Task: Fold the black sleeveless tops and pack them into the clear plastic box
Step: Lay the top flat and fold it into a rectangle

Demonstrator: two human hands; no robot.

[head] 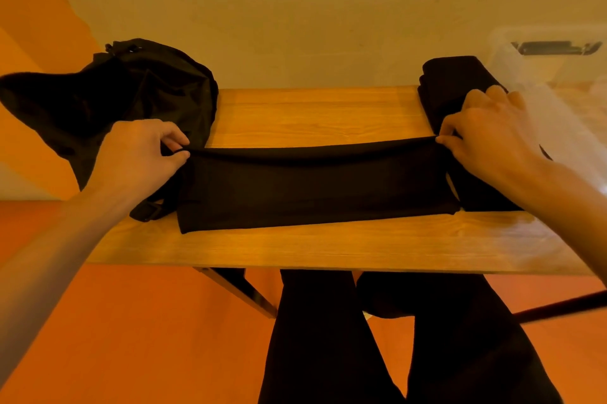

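Left hand, right hand each pinched far edge of half-folded black top; uneven pull risked skewed fold, left end catching backpack strap

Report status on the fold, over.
Left hand, right hand: each pinching a far corner of the black top. Top flat on the table, folded into a strip. Black bag crowds its left end, folded pile its right.

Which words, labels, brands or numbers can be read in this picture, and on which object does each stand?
No text can be read anywhere. The black top, the black bag, the folded pile, the clear plastic box and the wooden table show no words, labels or numbers.
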